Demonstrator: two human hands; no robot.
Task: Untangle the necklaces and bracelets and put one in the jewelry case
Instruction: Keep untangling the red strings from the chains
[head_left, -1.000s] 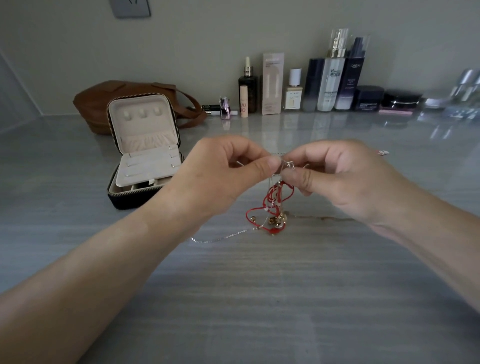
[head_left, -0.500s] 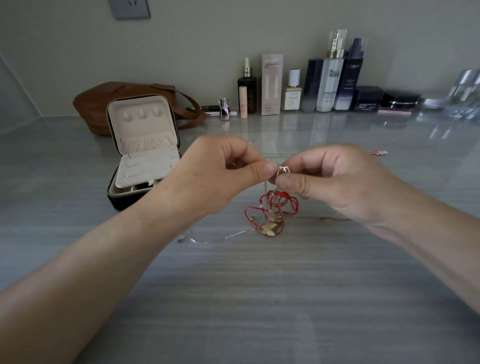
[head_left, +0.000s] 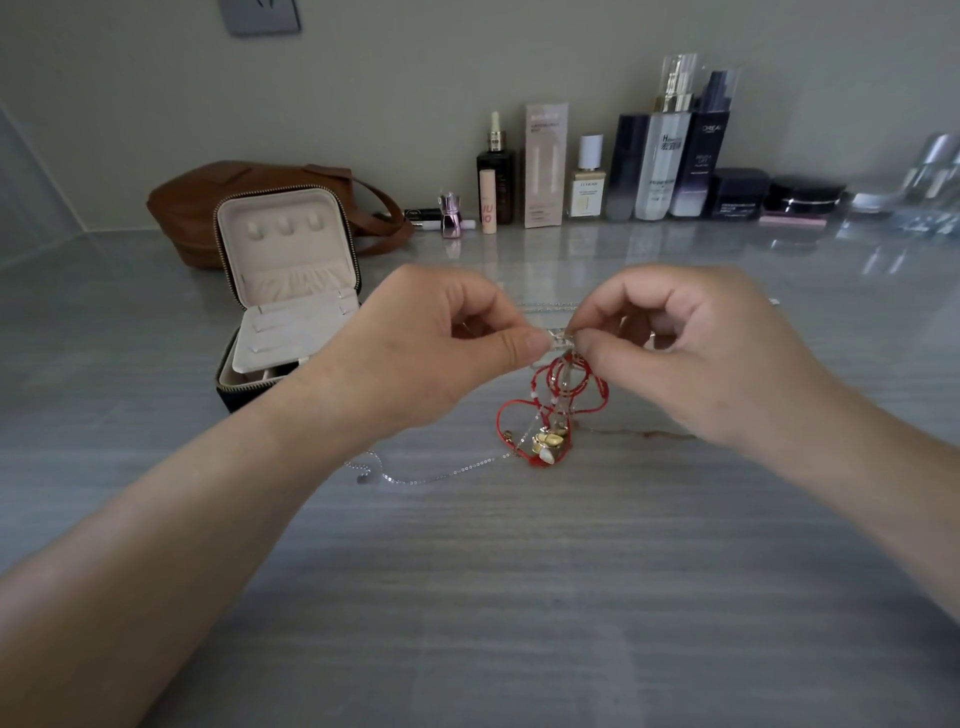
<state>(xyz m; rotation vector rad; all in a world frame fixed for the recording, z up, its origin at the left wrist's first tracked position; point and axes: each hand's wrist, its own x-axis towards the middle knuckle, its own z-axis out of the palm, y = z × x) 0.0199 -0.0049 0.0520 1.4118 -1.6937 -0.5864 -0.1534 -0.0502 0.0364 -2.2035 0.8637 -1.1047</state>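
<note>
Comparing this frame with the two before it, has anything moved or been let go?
The loose end of the silver chain slid slightly left across the table. The left hand and right hand still pinch the top of the tangle; nothing was released. The jewelry case, brown bag and bottles stayed put.

The left hand (head_left: 436, 353) hides a corner of the jewelry case (head_left: 289, 260).

2 bare forearms; bare hands: left hand (head_left: 441, 358), right hand (head_left: 706, 358).
</note>
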